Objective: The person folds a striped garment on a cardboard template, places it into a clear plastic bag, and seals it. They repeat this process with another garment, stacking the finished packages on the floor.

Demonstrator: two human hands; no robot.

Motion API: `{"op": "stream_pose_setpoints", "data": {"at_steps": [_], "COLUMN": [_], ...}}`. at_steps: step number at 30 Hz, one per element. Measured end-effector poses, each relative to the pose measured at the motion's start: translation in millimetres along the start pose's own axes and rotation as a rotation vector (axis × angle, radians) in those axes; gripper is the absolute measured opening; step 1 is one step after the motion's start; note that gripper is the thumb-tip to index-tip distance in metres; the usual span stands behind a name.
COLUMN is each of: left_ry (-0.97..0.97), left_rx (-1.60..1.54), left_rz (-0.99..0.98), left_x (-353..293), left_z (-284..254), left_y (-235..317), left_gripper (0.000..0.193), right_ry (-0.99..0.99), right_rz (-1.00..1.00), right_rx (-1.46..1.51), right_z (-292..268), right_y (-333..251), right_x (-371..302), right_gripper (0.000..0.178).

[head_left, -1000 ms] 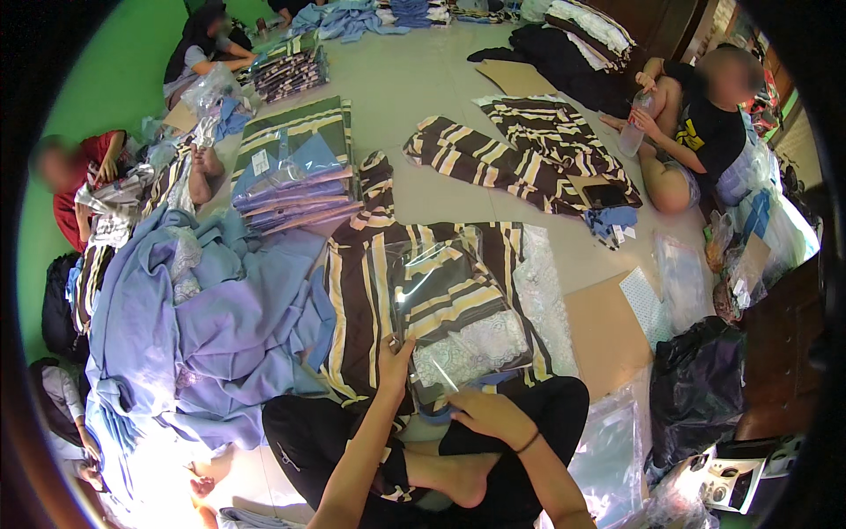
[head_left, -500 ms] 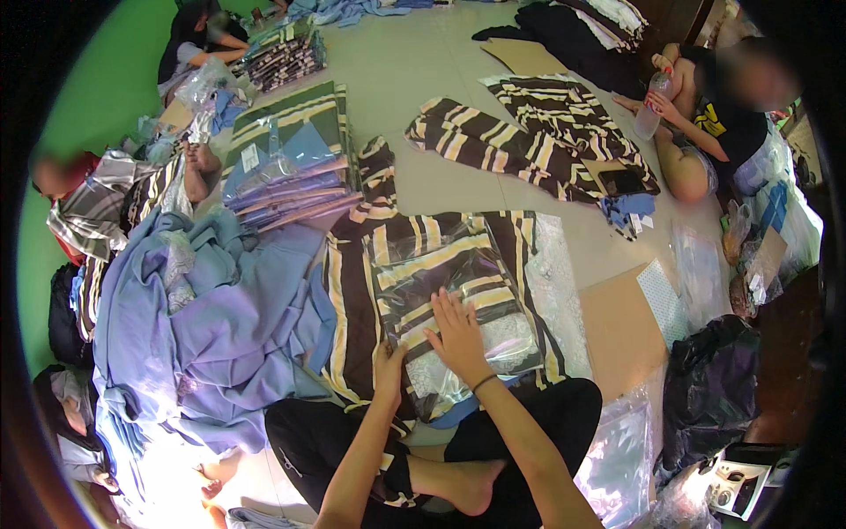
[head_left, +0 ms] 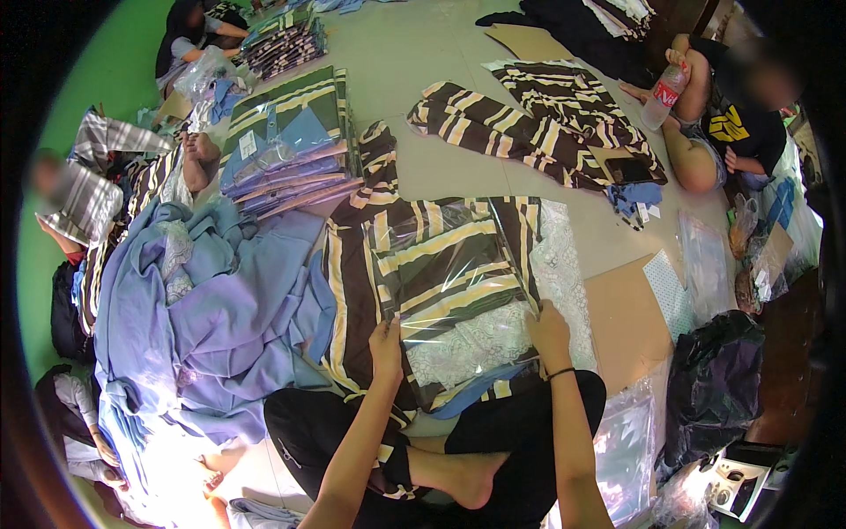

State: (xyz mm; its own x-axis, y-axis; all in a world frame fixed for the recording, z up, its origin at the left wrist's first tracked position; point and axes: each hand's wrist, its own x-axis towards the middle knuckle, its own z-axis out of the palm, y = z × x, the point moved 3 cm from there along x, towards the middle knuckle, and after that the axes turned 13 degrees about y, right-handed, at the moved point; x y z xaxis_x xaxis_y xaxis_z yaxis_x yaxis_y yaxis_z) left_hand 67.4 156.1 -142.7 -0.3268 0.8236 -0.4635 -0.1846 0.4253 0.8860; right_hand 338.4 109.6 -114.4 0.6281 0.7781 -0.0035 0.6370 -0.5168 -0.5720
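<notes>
A clear plastic bag [head_left: 454, 264] holding a folded brown, cream and yellow striped garment lies in front of me. Its near part shows white lace fabric [head_left: 467, 348] with a blue edge. My left hand [head_left: 385, 349] is closed on the bag's left edge. On the opposite edge, my right hand [head_left: 549, 337] pinches the plastic, its fingertips partly hidden. Under the bag, a larger striped garment [head_left: 345, 291] is spread over the floor in front of my crossed legs.
Blue-purple cloth [head_left: 194, 309] is heaped at my left. Beyond it stands a stack of bagged garments [head_left: 286, 141]. Cardboard [head_left: 626, 322], clear plastic sleeves [head_left: 621, 450] and a black plastic bag [head_left: 712, 379] lie at right. Farther off are a striped garment [head_left: 511, 141] and seated people.
My right hand has moved from flat on the bag's middle to gripping its right edge. My left hand stays at the left edge. The person at right has shifted the bottle.
</notes>
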Motion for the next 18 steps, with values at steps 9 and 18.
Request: {"op": "stream_pose_setpoints", "data": {"at_steps": [9, 18], "left_ry": [-0.044, -0.312], "left_rx": [0.106, 0.428], "left_rz": [-0.019, -0.066], "left_x": [48.3, 30.0], "left_z": [4.0, -48.3], "left_y": [35.8, 18.0], "left_gripper": [0.024, 0.022], "right_ry": [-0.162, -0.417], "right_rz": [0.19, 0.276], "right_rx": [0.452, 0.854], "right_z": [20.5, 8.8], "right_y": [30.6, 18.9], "right_x": [-2.1, -7.9], "right_gripper": [0.036, 0.024]}}
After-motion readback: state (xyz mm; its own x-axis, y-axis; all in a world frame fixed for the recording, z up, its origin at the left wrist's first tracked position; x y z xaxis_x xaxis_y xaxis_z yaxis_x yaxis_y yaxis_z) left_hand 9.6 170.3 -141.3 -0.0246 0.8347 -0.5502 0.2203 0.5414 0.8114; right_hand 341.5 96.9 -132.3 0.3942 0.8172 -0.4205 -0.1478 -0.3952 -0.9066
